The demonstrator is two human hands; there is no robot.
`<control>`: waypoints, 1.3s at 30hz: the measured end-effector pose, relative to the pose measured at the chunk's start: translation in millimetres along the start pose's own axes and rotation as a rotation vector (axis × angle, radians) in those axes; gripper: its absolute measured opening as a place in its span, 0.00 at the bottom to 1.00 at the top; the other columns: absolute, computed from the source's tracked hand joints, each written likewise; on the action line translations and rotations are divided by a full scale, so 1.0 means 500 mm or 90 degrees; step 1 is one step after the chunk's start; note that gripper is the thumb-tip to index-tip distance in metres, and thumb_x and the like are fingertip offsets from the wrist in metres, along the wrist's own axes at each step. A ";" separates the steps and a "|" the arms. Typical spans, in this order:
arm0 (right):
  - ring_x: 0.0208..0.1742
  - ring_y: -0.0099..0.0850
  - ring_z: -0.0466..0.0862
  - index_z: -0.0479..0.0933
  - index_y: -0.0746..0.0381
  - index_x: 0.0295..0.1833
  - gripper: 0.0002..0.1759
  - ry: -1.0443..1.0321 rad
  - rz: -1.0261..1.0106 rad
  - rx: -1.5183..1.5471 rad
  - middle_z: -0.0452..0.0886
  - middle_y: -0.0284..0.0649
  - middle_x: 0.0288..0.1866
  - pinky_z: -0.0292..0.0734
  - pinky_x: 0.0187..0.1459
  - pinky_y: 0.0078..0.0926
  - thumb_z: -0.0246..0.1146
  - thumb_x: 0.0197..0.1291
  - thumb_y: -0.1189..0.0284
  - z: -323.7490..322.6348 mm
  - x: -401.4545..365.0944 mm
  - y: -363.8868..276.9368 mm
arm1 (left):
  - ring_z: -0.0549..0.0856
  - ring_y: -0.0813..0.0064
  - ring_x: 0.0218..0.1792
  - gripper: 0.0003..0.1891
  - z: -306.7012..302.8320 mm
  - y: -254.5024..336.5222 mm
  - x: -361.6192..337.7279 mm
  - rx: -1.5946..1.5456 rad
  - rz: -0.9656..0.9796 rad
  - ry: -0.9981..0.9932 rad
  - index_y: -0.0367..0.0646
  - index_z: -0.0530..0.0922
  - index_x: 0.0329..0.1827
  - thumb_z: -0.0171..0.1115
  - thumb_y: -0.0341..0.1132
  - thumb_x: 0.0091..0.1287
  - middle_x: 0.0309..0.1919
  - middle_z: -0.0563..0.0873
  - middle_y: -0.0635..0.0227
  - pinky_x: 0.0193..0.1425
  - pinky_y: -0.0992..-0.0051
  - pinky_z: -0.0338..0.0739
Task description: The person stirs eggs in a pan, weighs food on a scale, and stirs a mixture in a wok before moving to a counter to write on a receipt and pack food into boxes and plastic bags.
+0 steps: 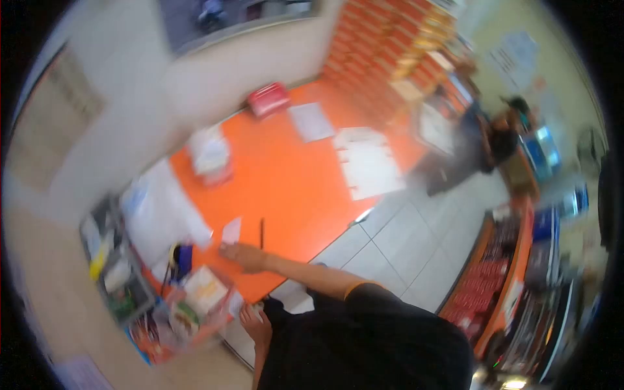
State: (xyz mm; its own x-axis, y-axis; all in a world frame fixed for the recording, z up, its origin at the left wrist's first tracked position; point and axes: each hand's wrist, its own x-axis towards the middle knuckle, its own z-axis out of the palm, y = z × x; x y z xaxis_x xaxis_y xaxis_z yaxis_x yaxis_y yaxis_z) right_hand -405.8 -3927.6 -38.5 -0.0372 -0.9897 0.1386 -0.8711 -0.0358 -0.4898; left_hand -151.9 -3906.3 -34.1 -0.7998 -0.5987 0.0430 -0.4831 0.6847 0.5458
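Note:
My right hand [246,257] reaches over the orange table [286,188], its fingers drawn together at the lower end of a small white paper slip [232,230]. Blur softens the fingertips, but the slip appears pinched there. A dark, thin pen-like stick [262,233] lies just beyond that hand. Lower down, my left hand [255,323] is at the near table edge, fingers apart and nothing visible in them. Closest to it are clear plastic bags [229,304] and a pale, boxy package [204,288]. A dark blue roll-like object [182,259] stands to the left of my right hand.
White plastic sheeting [162,208] and a grey tray of small items [120,279] lie at the left. Farther off are a wrapped white bundle [210,151], a red box [268,100], white cardboard [370,164] and stacked orange boxes [374,58]. Another person [465,149] bends at the far table end.

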 end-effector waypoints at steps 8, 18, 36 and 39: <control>0.60 0.43 0.73 0.66 0.57 0.66 0.26 0.283 0.340 0.260 0.71 0.47 0.61 0.69 0.61 0.36 0.58 0.63 0.64 -0.276 -0.542 -0.059 | 0.74 0.52 0.54 0.17 0.115 0.250 0.147 -0.164 0.075 -0.147 0.31 0.71 0.53 0.53 0.24 0.60 0.49 0.75 0.48 0.61 0.61 0.66; 0.53 0.40 0.81 0.71 0.68 0.60 0.22 0.457 0.898 0.357 0.79 0.51 0.53 0.74 0.54 0.33 0.59 0.63 0.68 -0.265 -1.334 -0.030 | 0.77 0.52 0.53 0.16 0.378 0.683 0.310 -0.185 0.210 -0.169 0.34 0.75 0.49 0.57 0.29 0.59 0.49 0.79 0.49 0.60 0.62 0.70; 0.61 0.32 0.72 0.60 0.68 0.68 0.34 0.203 0.994 0.797 0.71 0.48 0.62 0.70 0.59 0.32 0.45 0.70 0.51 -0.354 -1.790 0.216 | 0.82 0.71 0.44 0.08 0.698 1.212 0.313 -0.425 0.104 -0.322 0.38 0.77 0.45 0.55 0.31 0.67 0.40 0.83 0.62 0.49 0.71 0.76; 0.69 0.38 0.61 0.48 0.65 0.74 0.46 0.309 0.736 0.728 0.62 0.44 0.69 0.55 0.69 0.36 0.47 0.64 0.41 -0.455 -1.747 0.278 | 0.82 0.72 0.45 0.09 0.692 1.244 0.336 -0.411 0.021 -0.331 0.39 0.78 0.45 0.55 0.34 0.69 0.42 0.84 0.63 0.49 0.72 0.76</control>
State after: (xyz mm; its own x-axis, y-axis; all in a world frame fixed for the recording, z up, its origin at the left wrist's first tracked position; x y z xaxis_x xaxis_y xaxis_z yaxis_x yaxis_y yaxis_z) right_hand -605.8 -3036.3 -31.7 -0.6776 -0.4464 -0.5844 0.4810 0.3321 -0.8114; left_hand -710.1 -3437.2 23.2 -0.9492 -0.2055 -0.2383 -0.2837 0.2309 0.9307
